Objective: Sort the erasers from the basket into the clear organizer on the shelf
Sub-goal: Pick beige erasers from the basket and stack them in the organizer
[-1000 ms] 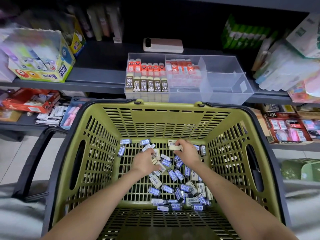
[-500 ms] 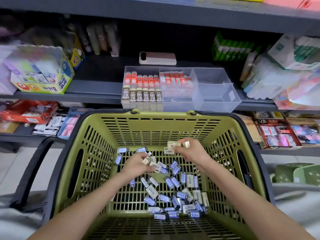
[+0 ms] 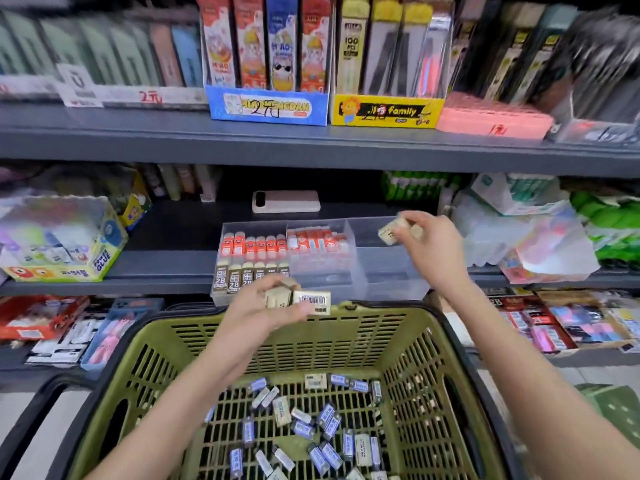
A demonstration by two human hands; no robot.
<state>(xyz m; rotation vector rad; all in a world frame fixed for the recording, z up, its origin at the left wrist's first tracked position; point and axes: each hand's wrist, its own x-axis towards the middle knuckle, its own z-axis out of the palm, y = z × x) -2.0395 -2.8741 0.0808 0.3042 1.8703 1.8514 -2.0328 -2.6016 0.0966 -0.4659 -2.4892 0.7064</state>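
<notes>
Two hands are raised over the green basket (image 3: 346, 327): the left hand (image 3: 263, 311) clutches several beige erasers (image 3: 298, 298), the right hand (image 3: 427, 249) pinches one above the clear organizer (image 3: 391, 271) on the grey shelf (image 3: 166, 268); blue-sleeved erasers (image 3: 304, 427) litter the basket floor

Both hands raised over basket (image 3: 346, 327), each gripping beige erasers; right hand (image 3: 433, 251) above organizer (image 3: 391, 268).

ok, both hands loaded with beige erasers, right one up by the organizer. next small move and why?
Probably lower the right hand and set its beige eraser into the bare right-hand compartment of the clear organizer. That hand is already above that section, while the left and middle sections hold rows of erasers. The left hand waits by the basket rim with its own erasers.
</notes>
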